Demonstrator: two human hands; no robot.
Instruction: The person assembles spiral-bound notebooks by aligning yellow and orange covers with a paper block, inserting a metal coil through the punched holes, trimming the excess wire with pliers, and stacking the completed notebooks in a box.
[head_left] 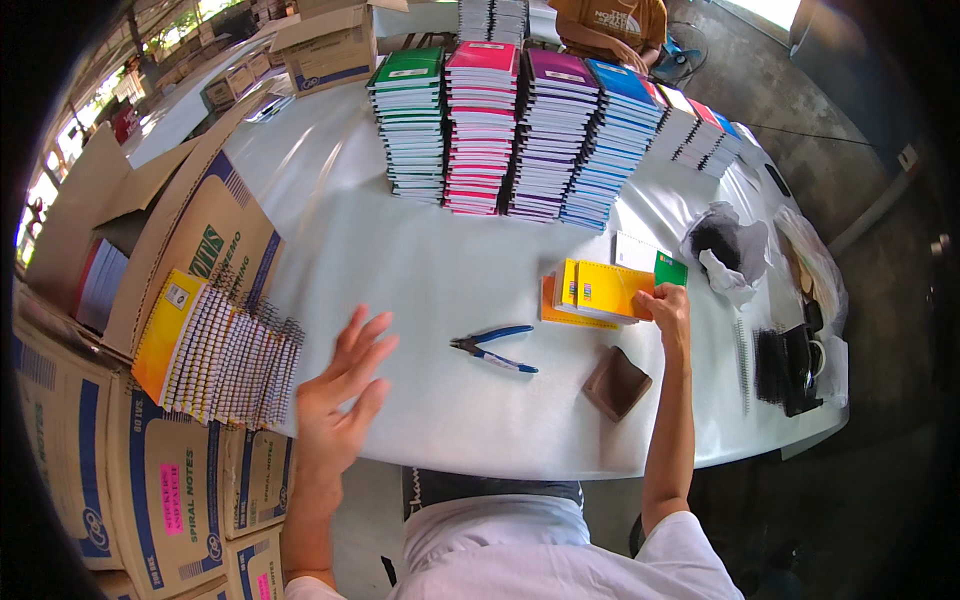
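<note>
My right hand (665, 308) closes on the right end of a small stack of yellow-covered notepads (605, 290), its thumb on the top cover. Under and behind that stack show a white sheet (634, 250) and a green cover (671, 268). My left hand (348, 390) is raised over the table's left part, fingers spread, holding nothing. Between my hands lie blue-handled cutting pliers (495, 349), their handles apart. A small brown box-like piece (617, 383) sits near my right forearm. Left of my left hand stands a row of spiral notebooks (225, 360) with a yellow cover.
Tall stacks of green (410, 125), pink (480, 130), purple (550, 135) and blue notebooks (612, 140) stand at the back. Open cartons (205, 225) flank the left edge. On the right are a crumpled bag (725, 250) and black spiral wires (772, 368). Another person (610, 30) is across the table.
</note>
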